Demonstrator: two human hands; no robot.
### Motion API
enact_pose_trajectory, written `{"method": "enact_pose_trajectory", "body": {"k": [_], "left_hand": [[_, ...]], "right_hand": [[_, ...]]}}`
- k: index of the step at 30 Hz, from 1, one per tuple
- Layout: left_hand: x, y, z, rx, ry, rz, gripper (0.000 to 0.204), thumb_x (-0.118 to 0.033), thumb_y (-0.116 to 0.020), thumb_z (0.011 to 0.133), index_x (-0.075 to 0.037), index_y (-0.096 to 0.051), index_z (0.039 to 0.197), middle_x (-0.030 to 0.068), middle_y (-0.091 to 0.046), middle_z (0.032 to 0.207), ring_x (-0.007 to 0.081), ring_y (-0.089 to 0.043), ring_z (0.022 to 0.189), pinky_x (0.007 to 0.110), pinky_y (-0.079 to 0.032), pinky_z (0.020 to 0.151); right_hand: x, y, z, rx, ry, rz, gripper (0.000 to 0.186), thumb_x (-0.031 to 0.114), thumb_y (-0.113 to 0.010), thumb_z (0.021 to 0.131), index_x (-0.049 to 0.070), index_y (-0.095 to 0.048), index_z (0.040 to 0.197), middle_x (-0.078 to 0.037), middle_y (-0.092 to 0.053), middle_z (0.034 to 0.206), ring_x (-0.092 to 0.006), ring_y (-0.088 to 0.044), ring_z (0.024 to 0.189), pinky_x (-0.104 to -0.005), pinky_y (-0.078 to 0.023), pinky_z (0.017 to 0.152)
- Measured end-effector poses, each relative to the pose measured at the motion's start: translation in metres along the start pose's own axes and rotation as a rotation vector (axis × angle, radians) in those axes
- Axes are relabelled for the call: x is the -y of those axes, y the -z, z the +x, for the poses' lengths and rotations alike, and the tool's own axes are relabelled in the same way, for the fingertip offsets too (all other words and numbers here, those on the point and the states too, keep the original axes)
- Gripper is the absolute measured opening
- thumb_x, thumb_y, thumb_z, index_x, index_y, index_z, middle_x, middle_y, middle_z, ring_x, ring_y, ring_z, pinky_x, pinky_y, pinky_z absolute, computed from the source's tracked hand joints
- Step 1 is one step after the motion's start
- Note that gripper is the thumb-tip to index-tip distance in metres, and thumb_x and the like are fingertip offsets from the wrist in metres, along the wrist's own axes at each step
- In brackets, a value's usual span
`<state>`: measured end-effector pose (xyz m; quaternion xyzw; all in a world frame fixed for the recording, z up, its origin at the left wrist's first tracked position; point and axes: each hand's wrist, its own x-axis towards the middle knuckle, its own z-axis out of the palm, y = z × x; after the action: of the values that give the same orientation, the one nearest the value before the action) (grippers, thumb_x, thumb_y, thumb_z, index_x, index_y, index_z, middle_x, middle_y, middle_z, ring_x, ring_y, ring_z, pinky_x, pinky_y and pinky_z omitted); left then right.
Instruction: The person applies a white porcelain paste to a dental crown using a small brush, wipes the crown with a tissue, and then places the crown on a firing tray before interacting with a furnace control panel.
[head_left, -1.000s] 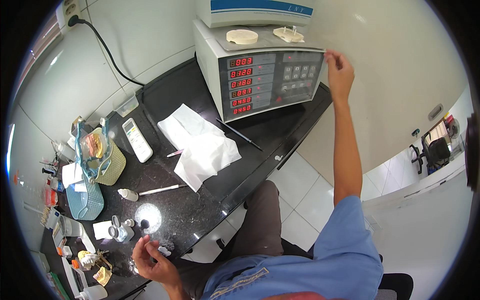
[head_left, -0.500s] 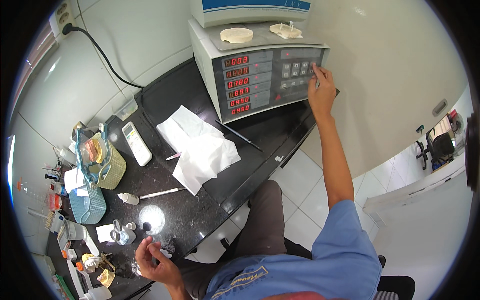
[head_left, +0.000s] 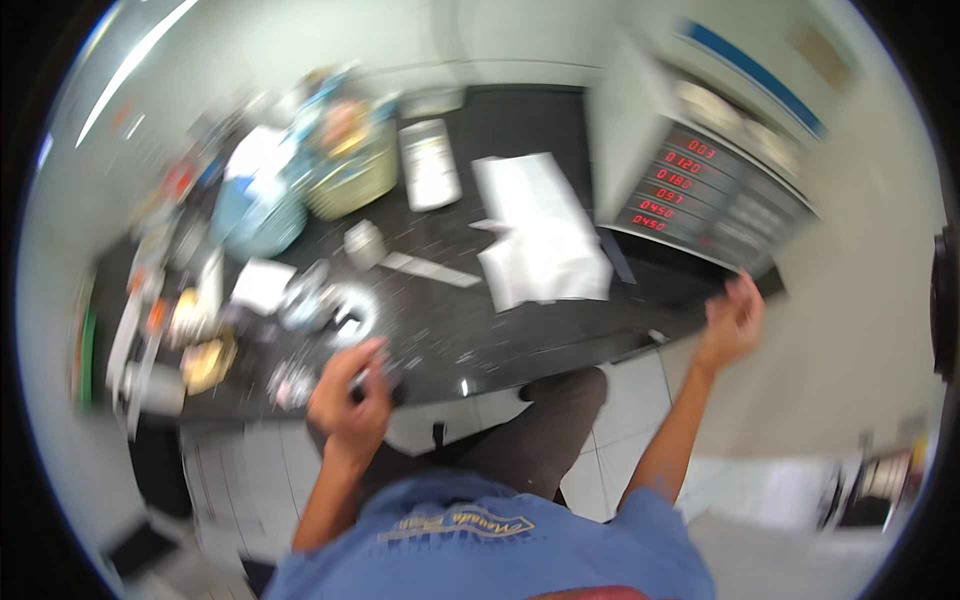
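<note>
Just off the lower right edge of the furnace control box [head_left: 735, 165], my right hand [head_left: 732, 325] hangs in the air. Its fingers are loosely bent, apart, and nothing shows in them. Red digits glow on the box's front panel; its keypad is smeared. My left hand [head_left: 352, 400] is over the front edge of the black countertop [head_left: 440, 340], half curled, with a gap between thumb and fingers and no held thing visible. Nearest to it are a pale round dish [head_left: 352, 312] and a blurred whitish heap [head_left: 291, 385]. Two pale round pieces [head_left: 708, 105] rest on the box.
White paper sheets [head_left: 545, 235] lie mid-counter, beside a white remote control [head_left: 430, 165]. A yellowish basket [head_left: 355, 180] and a blue basket [head_left: 258, 220] stand behind. A small white bottle [head_left: 364, 244] is near a pale flat stick [head_left: 430, 268]. Yellow dental models [head_left: 208, 362] sit at left.
My right hand has come away from the keypad. The view has swung left, shifting the box to the right. The second row of digits reads differently. My left hand still hovers by the counter's front edge.
</note>
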<state>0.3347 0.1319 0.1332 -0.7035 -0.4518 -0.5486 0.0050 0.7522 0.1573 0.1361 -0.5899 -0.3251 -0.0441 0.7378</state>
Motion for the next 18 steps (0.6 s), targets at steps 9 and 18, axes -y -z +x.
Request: {"method": "enact_pose_trajectory", "body": {"k": [9, 18], "left_hand": [[-0.006, 0.038, -0.076, 0.066, -0.063, -0.280, 0.026, 0.014, -0.060, 0.071, 0.002, -0.062, 0.094, 0.0136, -0.069, 0.083, 0.0230, -0.069, 0.068, 0.030, -0.055, 0.057], [0.073, 0.074, -0.190, 0.584, 0.458, 0.596, 0.061, -0.022, -0.070, 0.078, -0.007, -0.046, 0.132, 0.0231, -0.043, 0.135, 0.0422, -0.049, 0.117, 0.047, -0.044, 0.095]], "right_hand": [[-0.044, 0.038, -0.138, -0.093, -0.136, -0.098, 0.031, 0.025, -0.045, 0.097, -0.001, -0.061, 0.092, 0.003, -0.035, 0.059, -0.0065, -0.032, 0.049, -0.0221, -0.025, 0.042], [-0.153, 0.070, -0.241, 0.647, 0.071, -0.871, 0.031, 0.027, -0.052, 0.091, 0.006, -0.059, 0.114, -0.015, -0.057, 0.119, -0.0302, -0.054, 0.108, -0.0437, -0.046, 0.086]]}}
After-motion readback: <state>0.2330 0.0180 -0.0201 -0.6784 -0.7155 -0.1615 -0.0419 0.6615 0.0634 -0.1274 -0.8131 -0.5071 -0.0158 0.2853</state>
